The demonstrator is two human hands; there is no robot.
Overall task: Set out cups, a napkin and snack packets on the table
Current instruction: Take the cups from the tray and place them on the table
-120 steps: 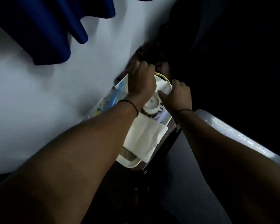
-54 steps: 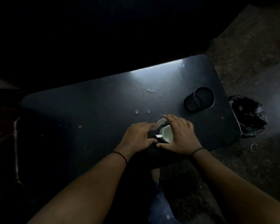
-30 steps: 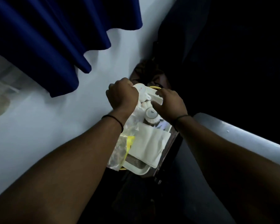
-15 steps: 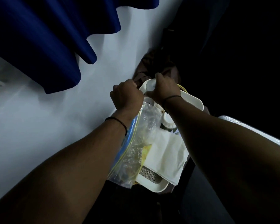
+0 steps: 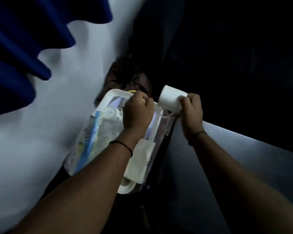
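Observation:
A white tray (image 5: pixel 116 94) stands below me against the pale wall. In it lie a clear plastic bag of snack packets (image 5: pixel 93 141) with a blue stripe, a folded white napkin (image 5: pixel 139 159) and a small white round piece (image 5: pixel 108 113). My right hand (image 5: pixel 191 108) holds a white cup (image 5: pixel 172 100) on its side, lifted just past the tray's far right corner. My left hand (image 5: pixel 137 112) is closed over the tray's far end; what it grips is hidden under the fingers.
A blue curtain (image 5: pixel 24 48) hangs at the upper left over the pale wall (image 5: pixel 32 141). The dark table's lit edge (image 5: pixel 243 137) runs along the right. A brown crumpled thing (image 5: pixel 125 73) lies beyond the tray. Everything else is dark.
My right hand has lifted a white cup out of the tray and swung it to the right. The bag has dropped from my left hand's lift back onto the tray.

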